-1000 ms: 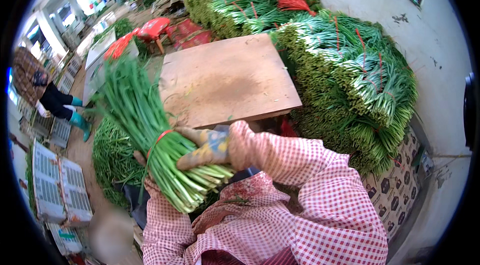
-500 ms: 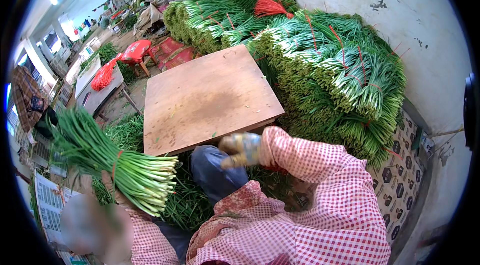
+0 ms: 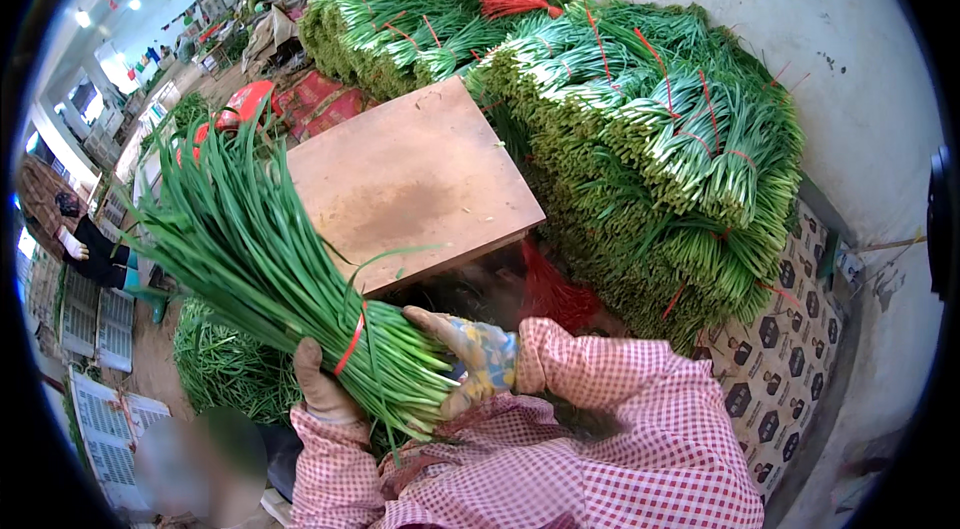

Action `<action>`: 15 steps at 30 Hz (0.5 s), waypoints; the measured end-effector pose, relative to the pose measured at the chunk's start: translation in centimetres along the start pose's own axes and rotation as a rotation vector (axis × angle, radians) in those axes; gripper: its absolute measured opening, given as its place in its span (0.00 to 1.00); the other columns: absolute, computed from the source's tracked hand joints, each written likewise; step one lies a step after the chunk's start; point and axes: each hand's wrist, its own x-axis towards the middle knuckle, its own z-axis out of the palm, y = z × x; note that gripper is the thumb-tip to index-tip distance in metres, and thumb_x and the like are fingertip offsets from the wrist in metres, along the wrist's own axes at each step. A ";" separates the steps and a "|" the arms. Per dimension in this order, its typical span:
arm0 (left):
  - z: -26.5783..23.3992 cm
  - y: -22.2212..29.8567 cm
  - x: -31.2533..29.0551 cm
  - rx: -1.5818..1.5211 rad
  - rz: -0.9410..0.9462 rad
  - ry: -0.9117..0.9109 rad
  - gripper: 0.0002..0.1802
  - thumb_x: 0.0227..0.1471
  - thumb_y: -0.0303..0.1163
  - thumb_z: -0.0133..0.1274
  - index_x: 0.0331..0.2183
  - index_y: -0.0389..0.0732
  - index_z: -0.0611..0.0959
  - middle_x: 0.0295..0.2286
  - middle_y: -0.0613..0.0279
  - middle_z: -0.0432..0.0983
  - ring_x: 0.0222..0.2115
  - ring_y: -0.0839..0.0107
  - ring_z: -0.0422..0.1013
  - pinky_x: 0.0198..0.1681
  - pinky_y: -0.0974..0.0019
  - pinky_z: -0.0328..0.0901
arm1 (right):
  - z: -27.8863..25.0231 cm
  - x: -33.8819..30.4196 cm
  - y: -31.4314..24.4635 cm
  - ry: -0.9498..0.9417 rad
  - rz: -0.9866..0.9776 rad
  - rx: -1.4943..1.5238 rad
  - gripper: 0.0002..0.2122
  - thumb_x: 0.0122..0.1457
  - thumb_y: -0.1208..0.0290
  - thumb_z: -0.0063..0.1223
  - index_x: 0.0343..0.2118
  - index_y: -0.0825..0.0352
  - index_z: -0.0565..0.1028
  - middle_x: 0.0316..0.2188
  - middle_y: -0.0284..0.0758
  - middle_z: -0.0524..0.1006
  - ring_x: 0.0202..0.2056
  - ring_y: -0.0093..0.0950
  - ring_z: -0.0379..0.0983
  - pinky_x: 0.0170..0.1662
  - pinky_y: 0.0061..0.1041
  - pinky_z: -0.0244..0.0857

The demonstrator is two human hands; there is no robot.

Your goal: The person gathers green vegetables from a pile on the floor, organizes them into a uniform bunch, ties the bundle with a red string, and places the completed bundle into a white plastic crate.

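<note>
A thick bunch of green chives (image 3: 285,264), bound by a red tie (image 3: 351,341), slants in front of me, leaves toward the upper left and pale stem ends toward my lap. My left hand (image 3: 325,384), in a brownish glove, grips the bunch from its left side just by the tie; part of its fingers is hidden beneath. Around the stem ends curls my right hand (image 3: 465,349), in a blue-and-yellow patterned glove, with fingers on the upper side and thumb below. The leaves overlap the left edge of the wooden table (image 3: 410,189).
A high stack of tied chive bunches (image 3: 640,119) lines the wall on the right. Red ties (image 3: 550,289) hang beneath the table's edge. Loose greens (image 3: 235,359) lie on the floor at left, near grey crates (image 3: 95,314). A person (image 3: 75,239) is at the far left.
The bunch has come rightward in my left hand, to in front of my body. My right hand has moved down from beside the table and taken hold of the stem ends.
</note>
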 end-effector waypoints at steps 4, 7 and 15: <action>5.2 1.3 5.2 0.137 -0.070 -0.131 0.42 0.39 0.51 0.59 0.53 0.38 0.67 0.45 0.55 0.72 0.44 0.60 0.70 0.51 0.58 0.65 | -1.2 0.9 0.3 0.216 0.044 0.452 0.57 0.39 0.58 0.71 0.63 0.72 0.38 0.62 0.45 0.52 0.63 0.36 0.47 0.64 0.34 0.41; 8.5 3.2 13.3 0.221 0.076 -0.591 0.48 0.40 0.44 0.60 0.59 0.40 0.58 0.55 0.55 0.61 0.55 0.62 0.61 0.59 0.60 0.54 | -5.8 4.7 -1.3 0.442 -0.294 0.649 0.56 0.41 0.65 0.71 0.64 0.64 0.35 0.63 0.42 0.50 0.63 0.33 0.47 0.64 0.33 0.41; 6.2 0.5 16.2 0.474 -0.169 -0.247 0.49 0.42 0.41 0.64 0.60 0.45 0.55 0.54 0.56 0.59 0.53 0.59 0.61 0.54 0.56 0.59 | -25.1 9.4 1.4 1.217 0.043 0.014 0.42 0.42 0.58 0.64 0.59 0.63 0.53 0.43 0.44 0.73 0.39 0.36 0.74 0.40 0.33 0.73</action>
